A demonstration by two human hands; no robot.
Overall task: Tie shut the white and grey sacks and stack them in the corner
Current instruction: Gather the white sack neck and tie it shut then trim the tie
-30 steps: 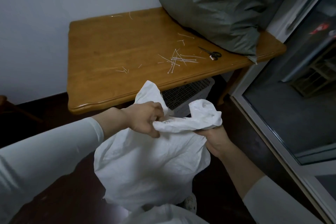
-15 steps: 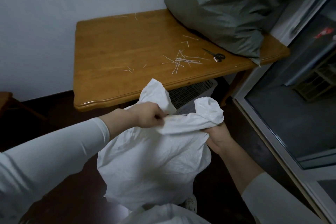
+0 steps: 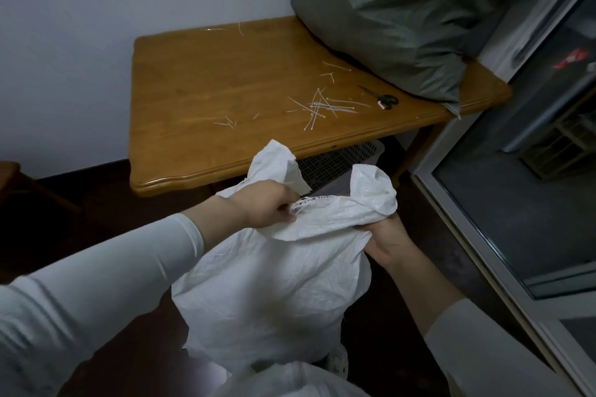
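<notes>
Grip: left hand point(image 3: 267, 208) pinches the frayed mouth of the white sack point(image 3: 274, 284); right hand point(image 3: 383, 235) clenches the other corner.
Sack: held before the table point(image 3: 225, 100).
Advice: gather both corners tightly together (cable ties point(image 3: 322, 106) wait nearby).

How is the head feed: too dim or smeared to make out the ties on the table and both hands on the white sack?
Head view: dim, flat light, yet the ties on the table read clearly; the left hand and right hand are sharp on the white sack; the left sleeve is smeared at the frame's edge; the floor is near black.
</notes>
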